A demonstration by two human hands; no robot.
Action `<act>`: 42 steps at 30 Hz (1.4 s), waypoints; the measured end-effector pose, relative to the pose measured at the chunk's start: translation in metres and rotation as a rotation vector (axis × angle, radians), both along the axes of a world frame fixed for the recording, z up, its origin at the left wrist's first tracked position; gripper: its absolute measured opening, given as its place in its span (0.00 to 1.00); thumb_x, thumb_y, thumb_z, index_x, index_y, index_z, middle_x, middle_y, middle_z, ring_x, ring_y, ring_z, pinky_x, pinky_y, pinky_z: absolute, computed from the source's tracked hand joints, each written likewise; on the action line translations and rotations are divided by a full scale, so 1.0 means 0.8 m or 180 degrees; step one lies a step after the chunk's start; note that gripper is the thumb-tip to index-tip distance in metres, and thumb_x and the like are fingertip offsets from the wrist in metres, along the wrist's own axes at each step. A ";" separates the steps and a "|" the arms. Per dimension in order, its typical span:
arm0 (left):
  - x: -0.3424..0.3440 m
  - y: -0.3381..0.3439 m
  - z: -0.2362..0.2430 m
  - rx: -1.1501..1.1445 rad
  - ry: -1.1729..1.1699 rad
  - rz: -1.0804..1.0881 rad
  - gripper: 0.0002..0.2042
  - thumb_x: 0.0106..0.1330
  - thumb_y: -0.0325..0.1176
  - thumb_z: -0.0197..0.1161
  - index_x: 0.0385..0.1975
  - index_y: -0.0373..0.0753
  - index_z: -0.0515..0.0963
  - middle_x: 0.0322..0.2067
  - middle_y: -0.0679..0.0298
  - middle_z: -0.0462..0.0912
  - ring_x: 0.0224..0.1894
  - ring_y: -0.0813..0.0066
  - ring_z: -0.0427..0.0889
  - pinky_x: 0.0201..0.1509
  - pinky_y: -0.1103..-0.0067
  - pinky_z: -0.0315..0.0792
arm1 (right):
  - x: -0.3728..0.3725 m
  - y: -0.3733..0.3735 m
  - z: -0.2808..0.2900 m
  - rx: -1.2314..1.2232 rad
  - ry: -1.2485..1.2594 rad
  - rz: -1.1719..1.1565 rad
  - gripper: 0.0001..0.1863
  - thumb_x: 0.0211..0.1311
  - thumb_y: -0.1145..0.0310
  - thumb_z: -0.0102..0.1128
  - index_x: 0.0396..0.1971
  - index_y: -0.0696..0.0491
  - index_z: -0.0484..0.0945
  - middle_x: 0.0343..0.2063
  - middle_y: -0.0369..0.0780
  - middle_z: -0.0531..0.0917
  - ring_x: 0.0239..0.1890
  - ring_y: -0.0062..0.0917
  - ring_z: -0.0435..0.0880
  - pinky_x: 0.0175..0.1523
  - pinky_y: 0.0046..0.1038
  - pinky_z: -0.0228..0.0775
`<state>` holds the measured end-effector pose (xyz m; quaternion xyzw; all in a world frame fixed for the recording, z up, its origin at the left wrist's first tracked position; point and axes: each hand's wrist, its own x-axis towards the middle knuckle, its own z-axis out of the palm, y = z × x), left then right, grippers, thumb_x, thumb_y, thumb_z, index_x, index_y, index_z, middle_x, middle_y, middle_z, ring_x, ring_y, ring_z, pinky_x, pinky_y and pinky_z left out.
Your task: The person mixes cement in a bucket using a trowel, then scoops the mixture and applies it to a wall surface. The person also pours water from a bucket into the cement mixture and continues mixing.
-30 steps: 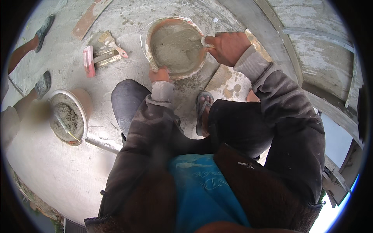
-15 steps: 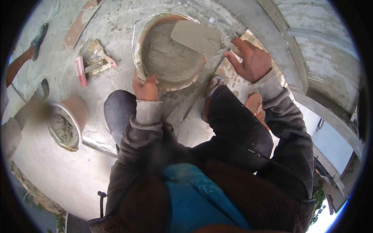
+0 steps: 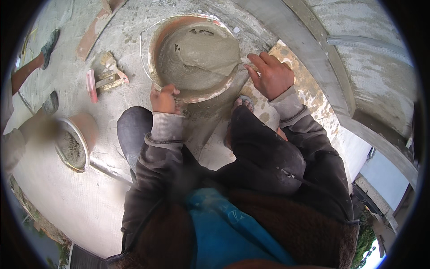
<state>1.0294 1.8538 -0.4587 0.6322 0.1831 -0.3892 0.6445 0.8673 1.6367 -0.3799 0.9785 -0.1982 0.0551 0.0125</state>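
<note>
A round bucket (image 3: 152,54) of wet grey mortar sits on the floor ahead of me. My left hand (image 3: 164,99) grips its near-left rim. My right hand (image 3: 271,74) holds the short end of a mortar-coated flat trowel (image 3: 224,60) at the bucket's right, between fingers and thumb; the blade lies in the mortar, its edges hard to make out. Left of the bucket, a brush (image 3: 115,68) with a pale handle lies over a red-handled float (image 3: 92,85).
A second bucket (image 3: 87,134) of mortar stands at lower left. Another person's legs (image 3: 27,76) are at far left. A board (image 3: 92,38) lies behind the tools, a splattered slab (image 3: 282,53) right of the bucket. A concrete wall (image 3: 358,71) with an edge runs along the right.
The trowel blade, raised across the bucket's right side half a second ago, is now down in the mortar. My right hand has shifted left onto its end. My left hand stays on the rim.
</note>
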 end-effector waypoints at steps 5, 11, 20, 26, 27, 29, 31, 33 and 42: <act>-0.014 0.018 -0.019 -0.0041 0.0121 0.0472 0.28 0.49 0.27 0.56 0.57 0.39 0.68 0.28 0.62 0.72 0.21 0.72 0.72 0.15 0.77 0.71 | 0.026 -0.002 0.104 0.0234 -0.0066 0.0390 0.13 0.55 0.58 0.67 0.39 0.44 0.80 0.27 0.34 0.76 0.28 0.28 0.82 0.30 0.32 0.75; -0.017 0.045 -0.030 -0.0144 0.0026 0.0731 0.29 0.48 0.21 0.53 0.56 0.38 0.69 0.29 0.64 0.73 0.26 0.73 0.73 0.22 0.74 0.75 | 0.103 -0.152 0.182 0.2599 0.0458 0.0682 0.20 0.61 0.51 0.66 0.42 0.53 0.84 0.18 0.36 0.77 0.22 0.21 0.77 0.26 0.25 0.67; -0.032 0.039 -0.039 -0.0304 -0.0365 0.0570 0.23 0.49 0.21 0.53 0.50 0.32 0.74 0.27 0.63 0.76 0.26 0.74 0.73 0.29 0.79 0.70 | 0.099 -0.285 0.322 0.0660 -0.0678 -0.1202 0.16 0.64 0.53 0.61 0.36 0.53 0.82 0.18 0.32 0.75 0.17 0.16 0.70 0.22 0.22 0.63; -0.024 0.018 -0.002 -0.0330 -0.0586 0.0318 0.25 0.50 0.21 0.54 0.53 0.32 0.73 0.26 0.65 0.77 0.25 0.76 0.73 0.30 0.80 0.69 | 0.037 -0.111 0.139 0.1426 0.1263 0.0013 0.26 0.62 0.49 0.61 0.52 0.52 0.78 0.39 0.51 0.84 0.45 0.47 0.83 0.51 0.41 0.74; -0.026 0.013 -0.002 -0.0359 -0.0543 0.0290 0.25 0.50 0.21 0.54 0.54 0.32 0.73 0.27 0.65 0.77 0.26 0.76 0.73 0.29 0.80 0.68 | 0.031 -0.081 0.104 0.1588 0.1484 0.0079 0.24 0.62 0.51 0.61 0.51 0.52 0.78 0.39 0.50 0.84 0.45 0.46 0.83 0.50 0.41 0.74; -0.035 -0.005 0.024 -0.0128 -0.0084 -0.0011 0.28 0.51 0.21 0.54 0.58 0.32 0.71 0.30 0.65 0.78 0.26 0.79 0.72 0.29 0.81 0.68 | 0.009 -0.024 0.044 0.1639 0.1605 0.0016 0.20 0.62 0.53 0.62 0.48 0.51 0.79 0.37 0.47 0.84 0.42 0.43 0.84 0.47 0.41 0.75; -0.045 -0.010 0.017 -0.0487 -0.0514 -0.0022 0.28 0.52 0.21 0.54 0.59 0.32 0.71 0.30 0.65 0.78 0.26 0.80 0.72 0.28 0.82 0.67 | 0.006 -0.002 0.000 0.1194 0.1143 -0.0050 0.16 0.61 0.56 0.64 0.44 0.49 0.80 0.35 0.42 0.83 0.38 0.41 0.84 0.42 0.39 0.76; -0.039 -0.009 0.016 -0.0614 -0.0665 0.0140 0.28 0.52 0.21 0.54 0.59 0.32 0.71 0.30 0.65 0.77 0.26 0.80 0.71 0.28 0.83 0.67 | 0.007 0.004 -0.017 0.0576 0.0530 0.0271 0.13 0.59 0.59 0.62 0.42 0.47 0.79 0.32 0.38 0.80 0.37 0.34 0.83 0.39 0.38 0.76; -0.031 -0.004 -0.020 -0.0355 0.0033 0.0453 0.25 0.51 0.25 0.54 0.54 0.37 0.70 0.26 0.64 0.73 0.15 0.75 0.68 0.13 0.79 0.68 | -0.003 -0.013 0.113 -0.0059 -0.0330 0.0140 0.12 0.56 0.62 0.67 0.39 0.46 0.81 0.30 0.34 0.79 0.34 0.30 0.82 0.34 0.33 0.74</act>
